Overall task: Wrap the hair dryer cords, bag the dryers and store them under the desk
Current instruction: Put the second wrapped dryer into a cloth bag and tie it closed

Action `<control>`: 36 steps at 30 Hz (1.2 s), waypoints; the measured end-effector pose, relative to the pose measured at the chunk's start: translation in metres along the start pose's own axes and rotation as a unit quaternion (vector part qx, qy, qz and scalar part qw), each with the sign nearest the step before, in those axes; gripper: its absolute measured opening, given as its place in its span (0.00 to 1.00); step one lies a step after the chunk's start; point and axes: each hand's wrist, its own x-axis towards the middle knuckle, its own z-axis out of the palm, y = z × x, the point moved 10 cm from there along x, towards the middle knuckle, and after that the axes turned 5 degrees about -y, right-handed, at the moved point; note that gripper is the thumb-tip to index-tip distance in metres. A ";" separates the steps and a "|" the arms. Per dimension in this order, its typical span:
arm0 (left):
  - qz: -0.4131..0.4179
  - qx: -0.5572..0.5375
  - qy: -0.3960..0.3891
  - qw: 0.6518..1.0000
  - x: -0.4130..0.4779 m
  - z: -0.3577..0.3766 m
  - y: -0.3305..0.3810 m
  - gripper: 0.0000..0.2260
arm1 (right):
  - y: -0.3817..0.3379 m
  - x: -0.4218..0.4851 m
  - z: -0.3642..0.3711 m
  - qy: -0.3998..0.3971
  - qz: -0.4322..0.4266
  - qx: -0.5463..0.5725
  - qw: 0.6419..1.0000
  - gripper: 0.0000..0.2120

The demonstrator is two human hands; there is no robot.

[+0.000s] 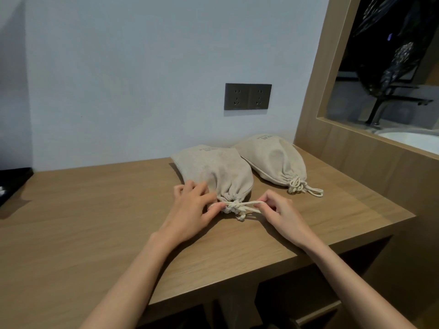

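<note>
Head view: on the wooden desk (95, 222) lie two bulging beige cloth bags, the far bag (273, 157) tied closed beside the near bag (221, 172). The left hand (192, 210) and right hand (280, 214) each pinch the near bag's cream drawstring (240, 205), knotted at its gathered mouth.

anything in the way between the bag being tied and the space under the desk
Nothing visible does. Left hand and right hand pinch the drawstring of the near bag; only bare desk lies between it and the front edge. The other bag lies to its right. The space below is dark, mostly hidden.
</note>
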 end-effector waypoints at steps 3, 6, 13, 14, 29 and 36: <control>-0.051 -0.135 -0.014 0.989 -0.001 0.007 -0.011 0.20 | 0.006 0.000 -0.003 -0.009 0.026 0.103 0.994 0.03; -0.115 -0.284 0.021 0.952 -0.002 -0.001 -0.023 0.15 | 0.010 -0.001 -0.010 0.018 0.032 0.175 0.984 0.04; -0.311 -0.394 0.145 0.853 -0.004 -0.003 -0.072 0.09 | -0.004 0.017 -0.014 0.100 0.036 0.100 0.989 0.14; -0.340 -0.395 0.148 0.840 -0.005 0.003 -0.081 0.12 | -0.012 0.025 -0.014 0.101 0.028 0.090 0.990 0.15; -0.299 -0.550 0.116 0.771 0.050 0.048 -0.104 0.35 | 0.030 0.128 0.036 0.073 0.143 0.125 0.979 0.29; -0.282 -0.558 0.103 0.774 0.063 0.054 -0.106 0.35 | 0.024 0.132 0.035 0.083 0.107 0.109 0.985 0.20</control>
